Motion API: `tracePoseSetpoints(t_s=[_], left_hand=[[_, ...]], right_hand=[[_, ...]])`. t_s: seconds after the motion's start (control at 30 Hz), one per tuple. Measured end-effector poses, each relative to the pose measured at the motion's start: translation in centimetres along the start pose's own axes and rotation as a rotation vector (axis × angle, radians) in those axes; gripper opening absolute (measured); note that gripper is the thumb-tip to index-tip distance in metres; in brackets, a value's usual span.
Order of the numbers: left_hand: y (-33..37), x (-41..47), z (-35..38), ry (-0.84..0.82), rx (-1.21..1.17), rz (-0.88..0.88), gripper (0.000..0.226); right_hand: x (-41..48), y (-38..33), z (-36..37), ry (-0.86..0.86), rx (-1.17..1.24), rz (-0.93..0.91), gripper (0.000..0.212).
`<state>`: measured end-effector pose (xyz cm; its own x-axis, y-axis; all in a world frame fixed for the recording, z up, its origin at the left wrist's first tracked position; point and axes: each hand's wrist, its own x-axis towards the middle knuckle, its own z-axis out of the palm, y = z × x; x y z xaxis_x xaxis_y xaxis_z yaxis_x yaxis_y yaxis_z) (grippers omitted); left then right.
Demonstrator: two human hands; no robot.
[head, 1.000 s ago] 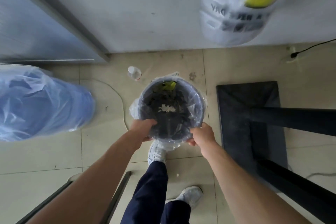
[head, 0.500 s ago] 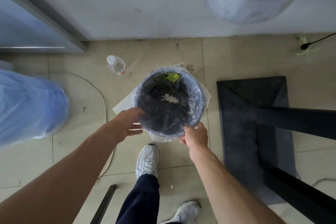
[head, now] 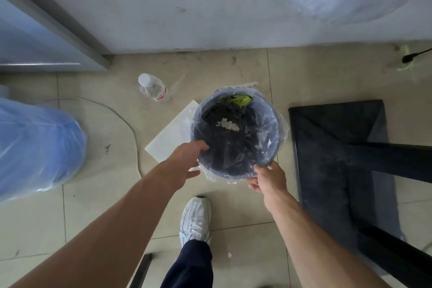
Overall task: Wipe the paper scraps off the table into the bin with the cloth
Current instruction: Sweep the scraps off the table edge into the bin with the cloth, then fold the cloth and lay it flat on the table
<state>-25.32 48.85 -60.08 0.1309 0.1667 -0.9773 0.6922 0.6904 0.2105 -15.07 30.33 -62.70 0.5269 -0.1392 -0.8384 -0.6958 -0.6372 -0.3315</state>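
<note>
A round dark bin (head: 275, 133) lined with a clear plastic bag stands on the tiled floor. White paper scraps (head: 228, 125) lie inside it on dark contents, with a yellow-green piece (head: 240, 100) at the far side. My right hand (head: 268, 179) pinches the bin's near rim, thumb on top. My left hand (head: 185, 162) rests against the left rim with thumb and fingers spread. One small scrap (head: 229, 255) lies on the floor by my leg. No cloth is in view.
A white sheet (head: 173, 138) lies partly under the bin. A plastic bottle (head: 153, 87) stands behind it, a blue bagged bundle (head: 37, 147) at left, a black table base (head: 339, 152) at right, a cable (head: 131, 128), and my white shoe (head: 196, 220).
The bin has shifted right and away from my foot, onto the white sheet. My left hand has loosened from a full grip to spread fingers at the rim. My right hand still holds the rim.
</note>
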Motion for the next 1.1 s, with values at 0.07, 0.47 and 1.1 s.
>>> tracePoseSetpoints(t_s=[0.07,0.47,1.1], left_hand=[[0.1,-0.4,0.2,0.015,0.003,0.001,0.038],[4.1,-13.7,2.5,0.003,0.248,0.179,0.031],[7.0,-44.1,12.9,-0.273,0.504,0.366,0.035]], right_hand=[[-0.6,-0.1,-0.2,-0.008,-0.020,-0.006,0.043],[-12.4,-4.0,-5.2,-0.082,-0.220,-0.038,0.056],[-36.7,-8.2,-26.0,-0.122,-0.540,-0.528,0.050]])
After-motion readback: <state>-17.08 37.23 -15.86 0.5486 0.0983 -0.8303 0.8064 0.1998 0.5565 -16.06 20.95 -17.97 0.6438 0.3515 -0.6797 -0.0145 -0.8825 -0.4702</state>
